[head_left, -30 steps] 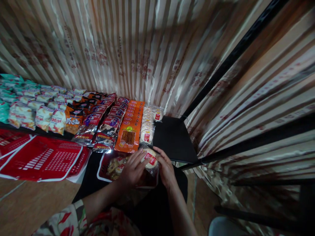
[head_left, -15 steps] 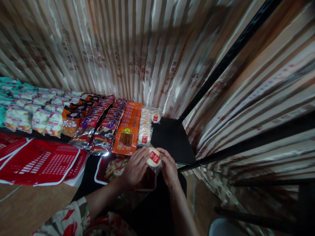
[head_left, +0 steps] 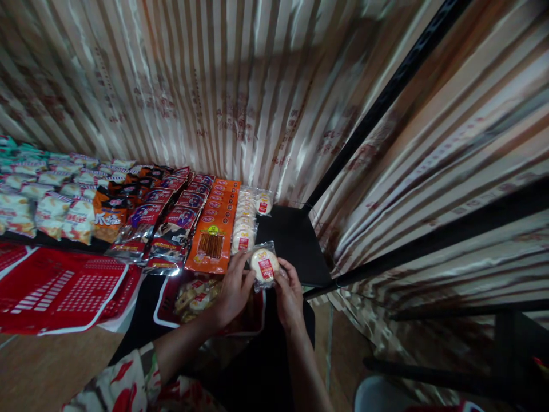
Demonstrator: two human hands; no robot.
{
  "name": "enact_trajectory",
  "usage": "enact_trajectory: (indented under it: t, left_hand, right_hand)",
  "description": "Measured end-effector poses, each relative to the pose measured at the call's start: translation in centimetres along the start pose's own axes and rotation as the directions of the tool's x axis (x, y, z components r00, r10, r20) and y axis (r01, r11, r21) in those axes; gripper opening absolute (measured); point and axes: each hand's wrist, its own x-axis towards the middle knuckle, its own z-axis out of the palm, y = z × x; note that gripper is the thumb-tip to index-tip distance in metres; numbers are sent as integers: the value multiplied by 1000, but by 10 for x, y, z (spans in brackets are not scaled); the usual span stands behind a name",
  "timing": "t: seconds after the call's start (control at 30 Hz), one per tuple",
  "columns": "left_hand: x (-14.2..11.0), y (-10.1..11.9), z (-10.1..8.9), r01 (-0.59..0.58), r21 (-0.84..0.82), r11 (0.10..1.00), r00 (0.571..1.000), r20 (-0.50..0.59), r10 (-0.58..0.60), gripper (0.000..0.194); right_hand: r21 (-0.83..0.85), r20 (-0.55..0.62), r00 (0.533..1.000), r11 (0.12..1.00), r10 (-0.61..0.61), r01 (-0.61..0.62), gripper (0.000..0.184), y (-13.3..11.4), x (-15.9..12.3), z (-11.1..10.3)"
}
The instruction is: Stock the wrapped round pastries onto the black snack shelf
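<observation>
Both hands hold one clear packet with a round pale cake and a red label [head_left: 265, 265]. My left hand [head_left: 234, 289] grips its left edge and my right hand [head_left: 289, 293] pinches its right edge. The packet hovers just above the front end of a row of the same cake packets [head_left: 245, 226] on the black shelf [head_left: 295, 246]. Below my hands sits a red basket [head_left: 169, 300] with more wrapped snacks in it.
Rows of snack packets line the shelf: orange packs [head_left: 217, 229], dark red and purple packs [head_left: 171, 220], white and green bags [head_left: 47, 197] further left. Flat red baskets [head_left: 60, 289] lie at the left. A striped shiny curtain [head_left: 206, 91] hangs behind, with black frame bars [head_left: 386, 94] at the right.
Both hands have lifted the cake packet up out of the red basket and carried it toward the front of the cake row. The camera has swung slightly right.
</observation>
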Motion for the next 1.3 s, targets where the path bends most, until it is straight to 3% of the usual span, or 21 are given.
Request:
enact_trajectory:
  t: [0.13, 0.33, 0.43, 0.53, 0.87, 1.07, 1.3]
  left_hand:
    - [5, -2, 11, 43, -66, 997, 999, 33, -41, 40]
    - [11, -13, 28, 29, -4, 1000, 999, 21, -29, 46]
    - [17, -15, 34, 34, -2, 999, 999, 27, -34, 54]
    - [26, -16, 39, 31, 3, 1000, 999, 37, -31, 59]
    - [53, -29, 68, -25, 186, 982, 999, 36, 19, 46]
    - [61, -29, 76, 31, 225, 974, 995, 84, -51, 43]
    - [65, -35, 92, -53, 289, 956, 994, 105, 23, 39]
  right_hand:
    - [-23, -7, 1000, 1000, 10, -11, 41, 3, 2, -8]
    - [-118, -52, 999, 993, -10, 4, 38, 11, 14, -23]
    - [-169, -106, 994, 985, 7, -25, 45, 14, 22, -32]
    - [-200, -88, 995, 978, 45, -62, 55, 12, 26, -39]
    - [-265, -132, 990, 964, -45, 8, 35, 5, 57, -51]
    - [-382, -125, 991, 924, -51, 0, 37, 7, 81, -65]
    - [-430, -109, 991, 902, -81, 26, 38, 4, 109, -66]
